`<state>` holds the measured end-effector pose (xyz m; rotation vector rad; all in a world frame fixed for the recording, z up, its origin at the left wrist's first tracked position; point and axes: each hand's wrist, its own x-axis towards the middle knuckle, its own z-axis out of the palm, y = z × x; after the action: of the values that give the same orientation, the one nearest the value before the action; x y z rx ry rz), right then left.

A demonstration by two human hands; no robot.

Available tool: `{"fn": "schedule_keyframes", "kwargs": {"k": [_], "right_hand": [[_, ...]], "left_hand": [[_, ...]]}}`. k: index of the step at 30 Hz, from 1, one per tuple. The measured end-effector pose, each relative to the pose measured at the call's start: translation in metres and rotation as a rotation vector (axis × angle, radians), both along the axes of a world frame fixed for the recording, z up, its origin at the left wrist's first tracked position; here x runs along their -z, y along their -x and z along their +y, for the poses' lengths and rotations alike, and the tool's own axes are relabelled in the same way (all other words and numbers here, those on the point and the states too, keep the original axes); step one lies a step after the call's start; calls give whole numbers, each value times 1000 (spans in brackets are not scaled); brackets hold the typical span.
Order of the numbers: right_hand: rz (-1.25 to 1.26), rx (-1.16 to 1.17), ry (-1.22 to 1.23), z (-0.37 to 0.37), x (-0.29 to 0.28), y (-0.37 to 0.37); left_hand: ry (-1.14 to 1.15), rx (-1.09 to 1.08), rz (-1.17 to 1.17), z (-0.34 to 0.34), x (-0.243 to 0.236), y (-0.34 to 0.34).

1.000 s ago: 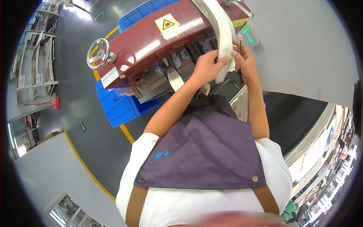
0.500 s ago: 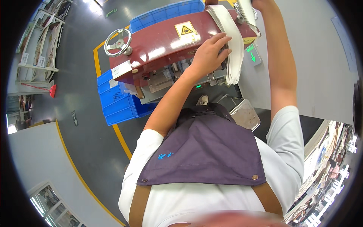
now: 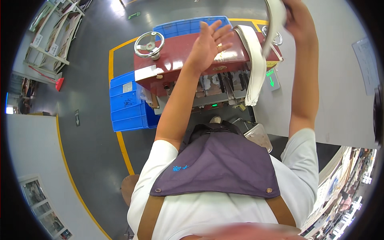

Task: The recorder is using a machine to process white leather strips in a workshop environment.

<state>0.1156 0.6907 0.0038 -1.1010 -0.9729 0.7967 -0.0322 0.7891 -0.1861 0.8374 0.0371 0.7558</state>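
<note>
Red machine (image 3: 175,45): above it at twelve o'clock, the empty left hand (image 3: 206,47) is spread; between one and two, white strips (image 3: 254,58) are draped; beyond, a raised strip (image 3: 276,23) is apparently pinched by the right hand (image 3: 300,24). Strip handling seems in hand; steady grip is required next.

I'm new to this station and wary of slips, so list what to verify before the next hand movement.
1. Left hand free: ok, open with nothing in it.
2. Right hand on the long, curved white strip: ok, holding it raised.
3. Whole held strip visible: not ok, the picture's top edge cuts it off.
4. Layered bundle of long white strips lying over the glossy dark-red machine: ok, its end hanging down the near side.
5. Hands off the round silver spoked handwheel: ok.
6. Machine stopped: cannot tell; a small green light glows.
</note>
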Motion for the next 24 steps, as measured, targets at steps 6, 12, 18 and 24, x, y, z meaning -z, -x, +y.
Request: {"fn": "schedule_keyframes", "kwargs": {"k": [6, 12, 18, 24], "right_hand": [[-287, -340, 619, -138, 127, -13], [-387, -414, 887, -196, 244, 11], [-386, 202, 314, -145, 200, 73], [-528, 229, 162, -93, 189, 113]], "left_hand": [[280, -44, -266, 19, -4, 28], [325, -63, -122, -24, 26, 43], [191, 225, 91, -114, 38, 70], [-10, 207, 373, -148, 57, 106]]}}
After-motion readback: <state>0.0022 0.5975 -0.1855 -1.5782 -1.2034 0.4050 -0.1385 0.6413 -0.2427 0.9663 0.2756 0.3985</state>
